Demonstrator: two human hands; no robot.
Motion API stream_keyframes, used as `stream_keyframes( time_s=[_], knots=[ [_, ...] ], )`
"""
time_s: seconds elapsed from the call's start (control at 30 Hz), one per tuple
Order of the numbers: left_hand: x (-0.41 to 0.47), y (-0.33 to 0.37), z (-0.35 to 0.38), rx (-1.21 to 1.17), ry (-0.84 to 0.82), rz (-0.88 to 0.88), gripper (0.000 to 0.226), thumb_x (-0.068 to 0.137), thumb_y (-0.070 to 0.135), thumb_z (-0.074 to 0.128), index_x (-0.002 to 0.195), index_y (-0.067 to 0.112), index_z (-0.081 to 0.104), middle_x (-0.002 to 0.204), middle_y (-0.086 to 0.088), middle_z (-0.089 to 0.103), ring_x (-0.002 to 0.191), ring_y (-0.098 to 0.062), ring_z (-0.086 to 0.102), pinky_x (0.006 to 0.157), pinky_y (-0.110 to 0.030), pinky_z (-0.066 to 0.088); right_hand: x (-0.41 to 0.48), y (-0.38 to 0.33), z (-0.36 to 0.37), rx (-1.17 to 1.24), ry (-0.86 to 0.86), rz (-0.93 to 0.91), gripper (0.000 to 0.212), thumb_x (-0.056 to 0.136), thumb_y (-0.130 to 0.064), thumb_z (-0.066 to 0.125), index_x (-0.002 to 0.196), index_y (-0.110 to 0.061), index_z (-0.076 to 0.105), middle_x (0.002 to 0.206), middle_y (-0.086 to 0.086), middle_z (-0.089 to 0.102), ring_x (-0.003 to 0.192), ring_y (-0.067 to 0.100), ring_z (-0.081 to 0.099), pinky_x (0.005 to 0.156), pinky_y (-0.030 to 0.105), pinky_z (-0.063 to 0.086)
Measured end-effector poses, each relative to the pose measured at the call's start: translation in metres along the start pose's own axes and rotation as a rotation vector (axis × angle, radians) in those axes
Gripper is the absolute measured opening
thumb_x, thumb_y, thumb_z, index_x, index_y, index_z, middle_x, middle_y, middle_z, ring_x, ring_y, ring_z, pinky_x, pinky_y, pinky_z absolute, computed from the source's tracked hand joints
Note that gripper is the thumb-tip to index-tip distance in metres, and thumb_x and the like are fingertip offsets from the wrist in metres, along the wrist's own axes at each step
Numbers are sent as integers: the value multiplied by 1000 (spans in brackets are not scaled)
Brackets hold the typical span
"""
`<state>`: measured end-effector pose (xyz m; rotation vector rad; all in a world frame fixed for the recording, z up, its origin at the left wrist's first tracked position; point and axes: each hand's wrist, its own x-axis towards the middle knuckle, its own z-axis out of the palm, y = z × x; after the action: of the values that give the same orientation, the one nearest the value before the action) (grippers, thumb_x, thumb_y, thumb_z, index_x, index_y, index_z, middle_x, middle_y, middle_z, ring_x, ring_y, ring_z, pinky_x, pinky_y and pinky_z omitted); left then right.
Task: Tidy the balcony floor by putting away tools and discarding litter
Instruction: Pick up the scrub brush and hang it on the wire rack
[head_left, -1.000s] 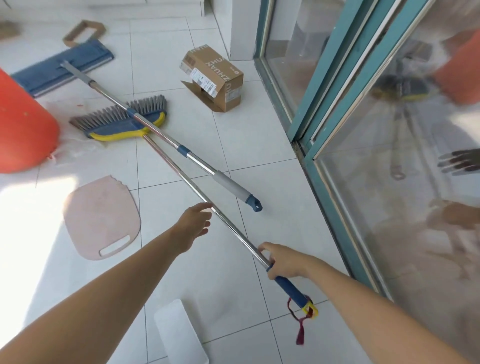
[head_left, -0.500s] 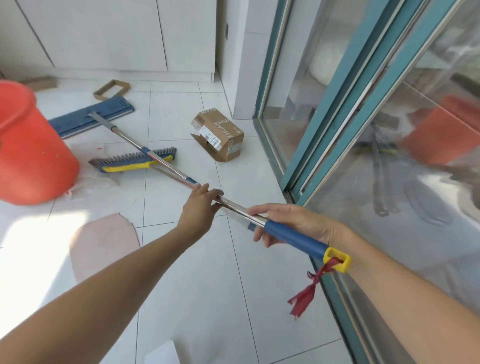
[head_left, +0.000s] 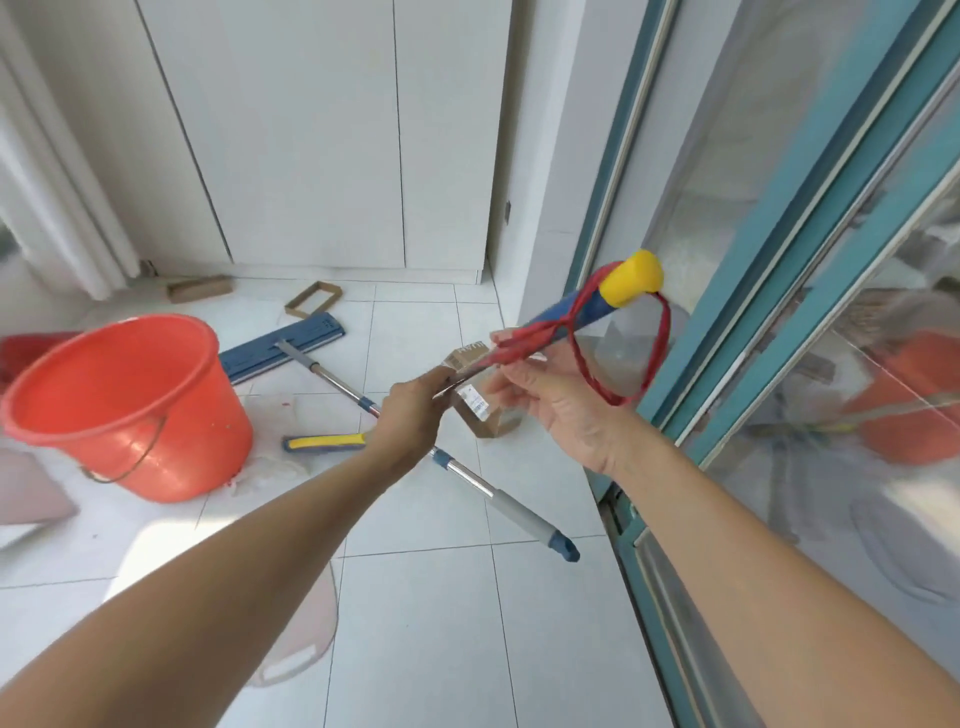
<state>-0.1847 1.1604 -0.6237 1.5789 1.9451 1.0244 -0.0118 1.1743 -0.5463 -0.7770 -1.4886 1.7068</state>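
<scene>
Broom: light, stiff, long; left hand closed round shaft, right hand pinching limp red loop.

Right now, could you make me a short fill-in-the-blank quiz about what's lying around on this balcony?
1. The bucket standing on the floor is ____ in colour.
2. The cap at the end of the raised broom handle is ____.
3. The red loop hangs from the handle's ____ end.
4. The flat mop lying on the tiles has a ____ head.

Missing words: orange; yellow; capped; blue
</scene>
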Motion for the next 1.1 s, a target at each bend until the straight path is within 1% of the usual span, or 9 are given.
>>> stream_keyframes(
  time_s=[0.13,0.2,0.27,0.37,0.47,0.57,0.77,0.93,1.1],
  knots=[
    [16,38,-53,26,-45,-62,7,93,13,54,95,18,58,93,-13,66,84,-32,57,66,-34,39,32,-64,37,-114,158,3,14,87,-11,64,100,-15,67,70,-1,58,68,14,52,71,27,48],
    [24,57,-78,9,-68,-98,9,93,11,54,94,19,57,97,-12,67,91,-32,60,69,-31,39,50,-94,56,-144,209,16,17,88,-10,64,104,-8,66,77,3,62,73,20,58,79,37,54],
    [31,74,-101,-73,-90,-147,15,93,9,54,105,14,62,106,-9,68,99,-27,63,77,-29,44,65,-116,73,-168,227,60,12,90,-12,61,101,-11,63,84,10,65,77,26,63,85,43,56],
    [34,100,-140,-274,-140,-222,26,92,5,51,111,19,64,108,-8,69,93,-20,63,76,-29,46,80,-141,92,-229,256,116,10,91,-14,58,86,-23,58,84,12,62,77,29,64,81,42,57],
    [31,124,-180,-377,-143,-261,27,93,5,49,111,19,63,107,-10,69,86,-18,61,75,-33,48,84,-154,105,-243,261,185,9,91,-17,58,93,-26,58,84,10,61,77,30,66,79,38,58],
    [29,148,-224,-367,-105,-266,28,93,5,50,115,20,60,108,-5,66,94,-16,62,82,-32,52,88,-167,121,-257,255,277,19,91,-13,59,110,-18,56,86,8,57,77,25,62,73,29,57],
    [24,184,-318,-394,-42,-290,29,91,3,51,108,25,61,107,-3,69,95,-16,63,87,-35,53,94,-225,167,-303,173,319,17,90,-6,56,106,-11,56,84,8,54,70,20,50,56,18,47],
    [26,231,-399,-614,-69,-405,28,93,1,46,109,16,63,94,-1,71,86,-17,65,70,-24,49,98,-290,205,-429,133,331,21,89,-8,58,109,-15,58,86,8,58,64,16,50,54,21,45],
    [23,272,-463,-748,-196,-538,21,93,15,55,111,13,65,99,-3,72,90,-20,70,73,-29,54,87,-345,239,-607,47,323,30,87,-13,59,117,-15,57,85,2,60,70,19,54,66,29,48]
  ],
)
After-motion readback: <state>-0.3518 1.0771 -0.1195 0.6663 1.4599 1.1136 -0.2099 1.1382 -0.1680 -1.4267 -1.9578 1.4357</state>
